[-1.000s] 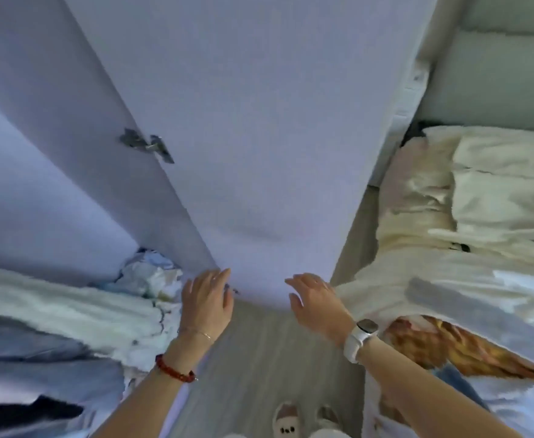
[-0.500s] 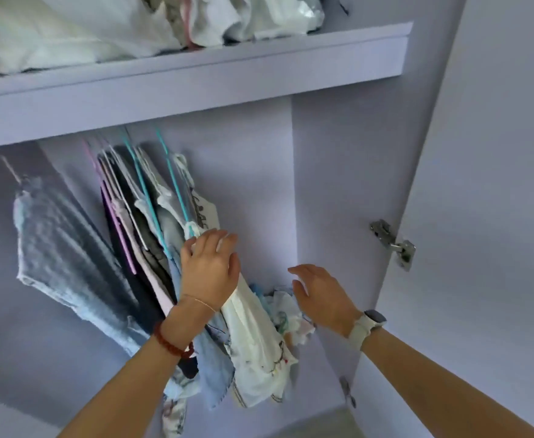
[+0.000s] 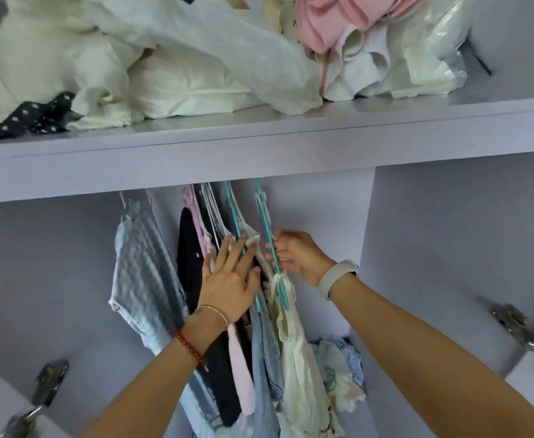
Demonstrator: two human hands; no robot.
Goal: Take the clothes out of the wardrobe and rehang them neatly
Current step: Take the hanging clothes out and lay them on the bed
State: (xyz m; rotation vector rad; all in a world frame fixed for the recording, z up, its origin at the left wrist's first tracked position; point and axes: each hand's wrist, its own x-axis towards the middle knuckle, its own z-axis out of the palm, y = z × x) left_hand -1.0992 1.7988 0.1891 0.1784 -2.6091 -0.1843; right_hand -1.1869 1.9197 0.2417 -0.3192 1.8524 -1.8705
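Several garments hang close together on hangers under the wardrobe shelf (image 3: 259,143): a pale blue textured top (image 3: 145,279), a black piece (image 3: 189,257), a pink one (image 3: 243,368), denim (image 3: 265,358) and a cream top (image 3: 300,368). My left hand (image 3: 227,282) lies flat with straight fingers against the bunch, pressing it leftward. My right hand (image 3: 297,257) curls its fingers round the teal hanger (image 3: 268,229) that carries the cream top. The rail itself is hidden behind the shelf edge.
A heap of white and pink clothes (image 3: 196,52) fills the shelf above. Crumpled laundry (image 3: 338,368) sits low at the back right. Door hinges (image 3: 524,339) show on the right side and another hinge (image 3: 47,384) on the left.
The view swung from the wardrobe door up into the open wardrobe. Both hands rose to the hangers; the right hand took hold of the teal hanger, and the left flattened on the bunch.
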